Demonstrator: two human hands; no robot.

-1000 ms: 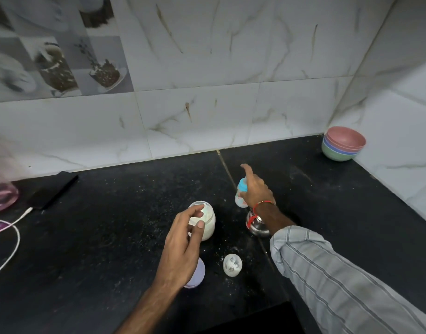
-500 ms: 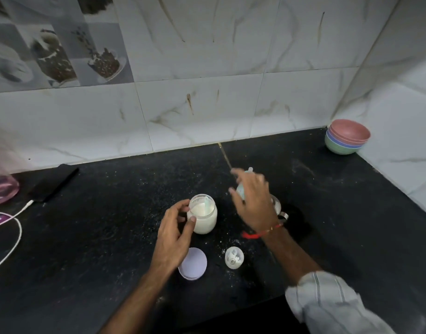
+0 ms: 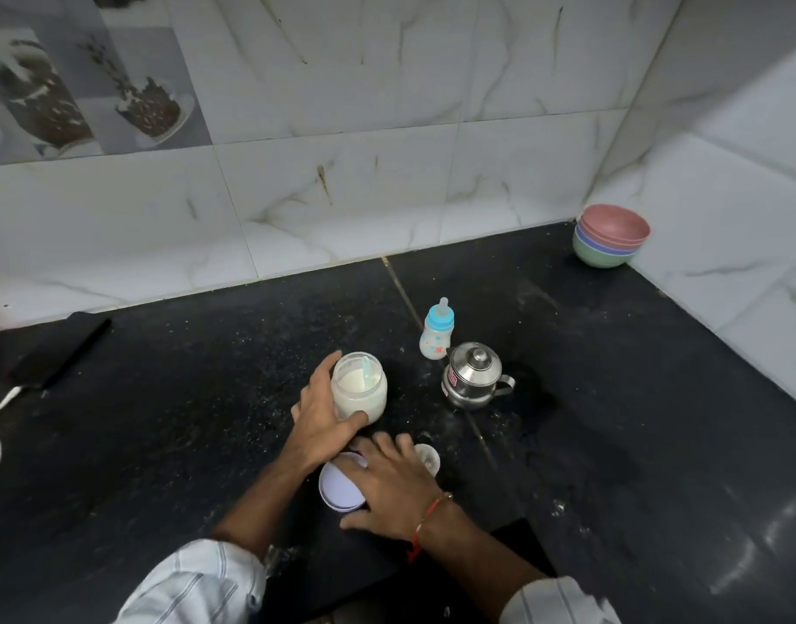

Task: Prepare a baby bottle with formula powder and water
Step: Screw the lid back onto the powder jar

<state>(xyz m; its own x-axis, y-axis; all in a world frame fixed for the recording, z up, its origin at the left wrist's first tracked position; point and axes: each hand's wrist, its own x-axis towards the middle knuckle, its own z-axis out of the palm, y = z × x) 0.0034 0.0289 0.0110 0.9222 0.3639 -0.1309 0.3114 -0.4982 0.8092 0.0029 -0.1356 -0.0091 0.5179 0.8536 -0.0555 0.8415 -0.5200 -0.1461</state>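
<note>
With the left hand [image 3: 320, 421] wrapped around the one open glass jar of white formula powder [image 3: 359, 391] and the right hand [image 3: 389, 486] spread flat, gripping nothing, over the one lilac round lid [image 3: 340, 488], a nudge could tip powder out, while one blue-capped plastic baby bottle [image 3: 436, 336] and one lidded steel pot [image 3: 473, 376] stand just beyond, and farther right sits one stack of pastel bowls [image 3: 610, 240].

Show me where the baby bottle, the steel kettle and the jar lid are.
baby bottle [image 3: 433, 342]: head view, on its white body.
steel kettle [image 3: 472, 381]: head view, on its shiny side.
jar lid [image 3: 339, 487]: head view, on its uncovered flat top.
</note>
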